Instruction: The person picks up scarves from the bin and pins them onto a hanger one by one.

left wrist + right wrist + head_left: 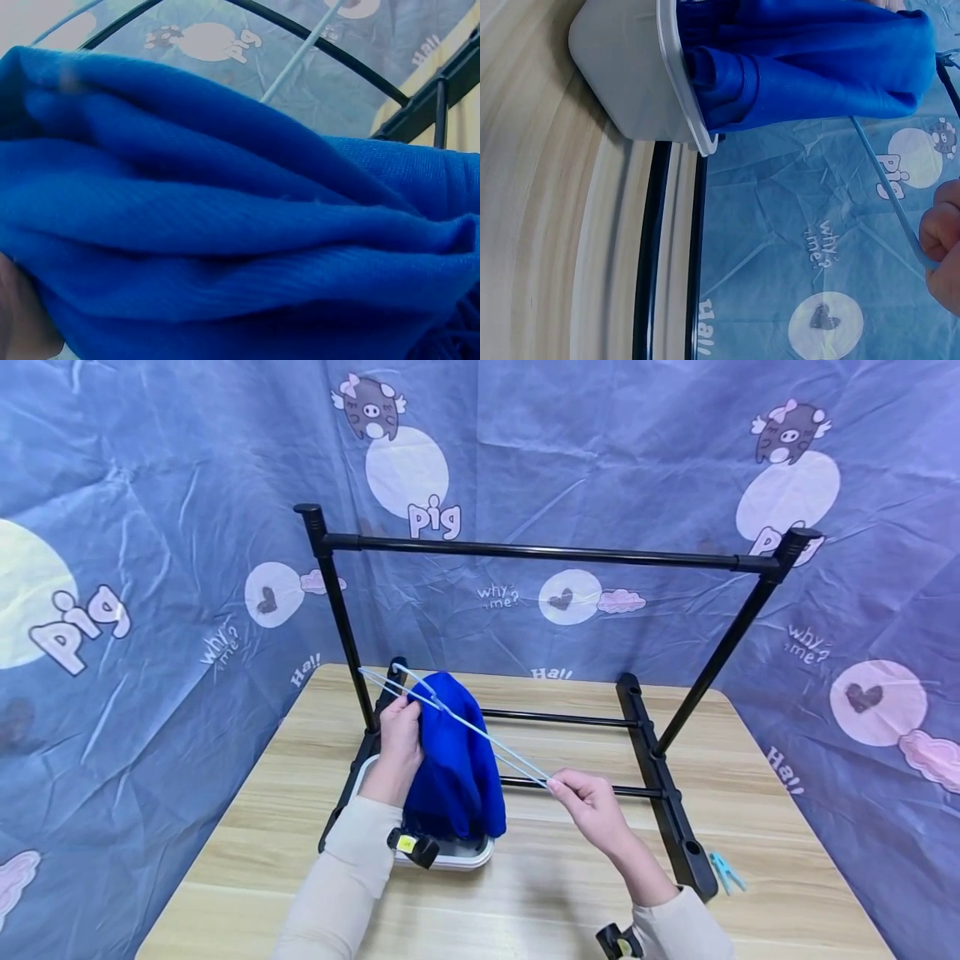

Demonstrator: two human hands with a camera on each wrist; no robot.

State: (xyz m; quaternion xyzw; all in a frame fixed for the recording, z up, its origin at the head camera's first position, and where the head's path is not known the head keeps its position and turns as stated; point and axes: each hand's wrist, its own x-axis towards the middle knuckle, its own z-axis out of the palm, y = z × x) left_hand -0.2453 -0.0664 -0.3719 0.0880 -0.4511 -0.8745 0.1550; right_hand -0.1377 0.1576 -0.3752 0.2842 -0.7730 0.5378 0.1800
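Observation:
A blue cloth garment (453, 760) hangs in folds from my left hand (401, 739), which grips its upper edge. Its lower part reaches into a white plastic basin (472, 862). In the left wrist view the folded fabric (225, 217) fills most of the picture and hides most of the fingers. A thin light-blue clothes hanger (495, 742) slants across the top of the garment. My right hand (592, 810) pinches one end of the hanger between thumb and fingers. In the right wrist view the hanger's rod (885, 184) runs from that hand to behind the garment.
A black rack stands on the wooden table (555, 885), its top bar (540, 552) beyond both hands. Its right foot (660, 793) lies right of my right hand. A turquoise clothespin (726, 872) lies beside that foot. Patterned blue-grey curtain (525, 460) surrounds the table.

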